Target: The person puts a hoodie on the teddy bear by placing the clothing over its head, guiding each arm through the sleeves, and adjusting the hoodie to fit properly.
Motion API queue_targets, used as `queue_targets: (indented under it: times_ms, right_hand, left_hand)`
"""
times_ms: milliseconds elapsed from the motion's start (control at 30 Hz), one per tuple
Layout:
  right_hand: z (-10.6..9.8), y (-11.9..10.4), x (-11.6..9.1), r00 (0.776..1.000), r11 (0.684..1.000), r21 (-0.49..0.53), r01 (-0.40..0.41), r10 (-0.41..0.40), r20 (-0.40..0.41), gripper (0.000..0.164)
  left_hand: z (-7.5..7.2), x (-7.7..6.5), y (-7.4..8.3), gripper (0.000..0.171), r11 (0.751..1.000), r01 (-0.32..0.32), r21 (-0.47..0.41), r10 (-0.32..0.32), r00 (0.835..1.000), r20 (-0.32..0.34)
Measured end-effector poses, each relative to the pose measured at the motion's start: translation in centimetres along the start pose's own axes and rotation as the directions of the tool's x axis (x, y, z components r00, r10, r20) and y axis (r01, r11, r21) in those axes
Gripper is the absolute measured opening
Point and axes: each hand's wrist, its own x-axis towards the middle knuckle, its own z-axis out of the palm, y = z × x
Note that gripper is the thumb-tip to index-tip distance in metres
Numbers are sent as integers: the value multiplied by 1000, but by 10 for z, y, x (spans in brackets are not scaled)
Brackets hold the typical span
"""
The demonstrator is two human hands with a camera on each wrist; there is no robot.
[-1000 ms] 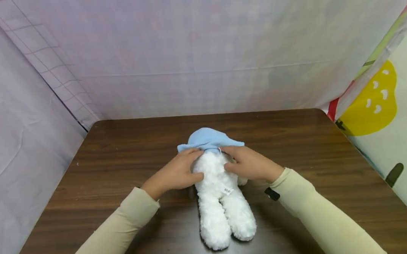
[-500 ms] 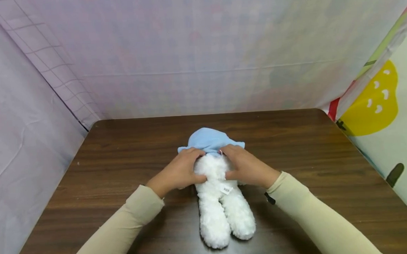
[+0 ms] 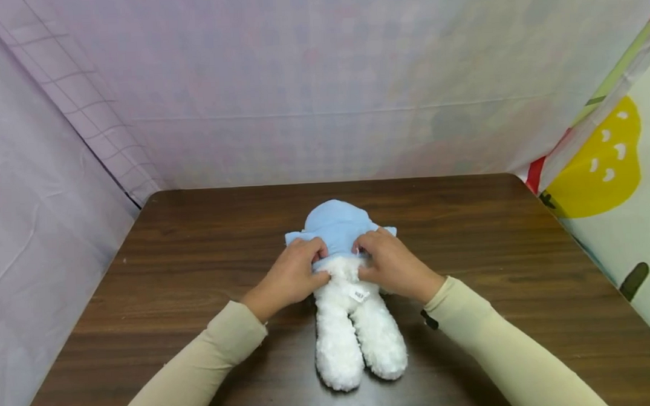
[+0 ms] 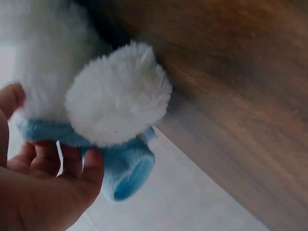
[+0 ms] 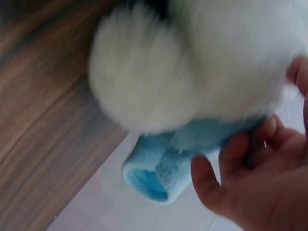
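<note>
A white fluffy plush toy (image 3: 337, 348) lies on the table with its legs toward me and a small tag (image 3: 360, 293) low on its body. A light blue doll's top (image 3: 339, 223) covers its head end, and short sleeves stick out at both sides. My left hand (image 3: 293, 271) grips the hem on the left, fingers curled at the cloth and thumb on the fur. Mirroring it, my right hand (image 3: 395, 263) grips the hem on the right. In the left wrist view, a plush arm (image 4: 120, 96) hangs outside the sleeve (image 4: 127, 175); the right wrist view shows the other arm (image 5: 139, 72) likewise outside.
The brown wood-grain table (image 3: 196, 245) has rounded far corners. A pale curtain (image 3: 320, 94) hangs behind its far edge, another cloth (image 3: 42, 209) hangs on the left, and a printed cloth with a yellow shape (image 3: 598, 161) hangs on the right.
The hem of the blue top has come down toward me over the plush toy's upper body. Both hands have curled their fingers onto the cloth, where earlier they lay straighter along the toy's sides.
</note>
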Motion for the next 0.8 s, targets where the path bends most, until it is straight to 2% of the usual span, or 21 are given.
queue_targets:
  times_ms: [100,200,333,433,567,667,800]
  right_hand:
    - [2,1,1,999,999,-32,27,-29,-44,16]
    - [4,3,3,995,997,-67,40,-46,-88,18]
    - [6,2,5,993,992,-125,-2,-13,-117,26]
    - [7,-2,5,991,984,-176,-41,17,-136,32]
    - [9,-2,6,986,975,-218,-35,-2,-167,46]
    - [9,-1,6,990,977,-212,-6,-24,-137,49]
    - [0,1,0,998,990,-135,46,-50,-28,29]
  left_hand:
    - [2,2,1,25,999,-13,35,14,999,-33]
    - [5,5,2,30,995,-46,85,51,997,-63]
    - [7,11,3,36,984,-75,162,91,991,-95]
    - [9,12,5,36,974,-69,214,95,988,-118]
    - [10,11,6,35,965,-59,254,99,984,-146]
    - [9,9,2,33,969,-73,236,102,988,-115]
    - [-1,3,-8,23,978,-148,150,149,989,3]
